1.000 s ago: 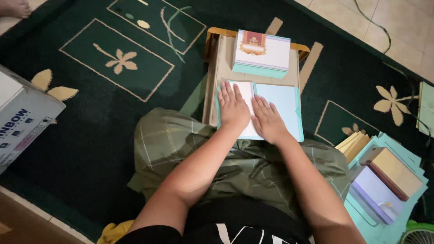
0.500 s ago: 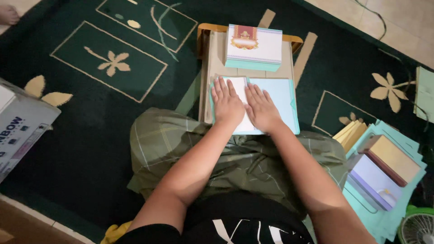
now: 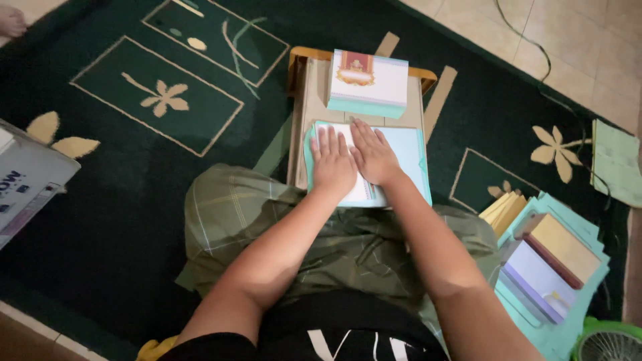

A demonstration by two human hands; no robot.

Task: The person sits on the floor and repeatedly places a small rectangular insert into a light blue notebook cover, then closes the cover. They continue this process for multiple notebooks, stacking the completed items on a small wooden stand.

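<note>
On a small wooden stand (image 3: 302, 120) over my lap, my left hand (image 3: 332, 166) and right hand (image 3: 373, 157) press flat, fingers spread, gripping nothing, onto a pale blue paper cover (image 3: 408, 157); since a second ago they have slid slightly upward, smoothing it

Dim, warm indoor light falls from above, brightest on the pale paper stack (image 3: 369, 81), while the dark carpet (image 3: 100, 220) sinks into soft, slightly grainy shadow toward the edges.
</note>
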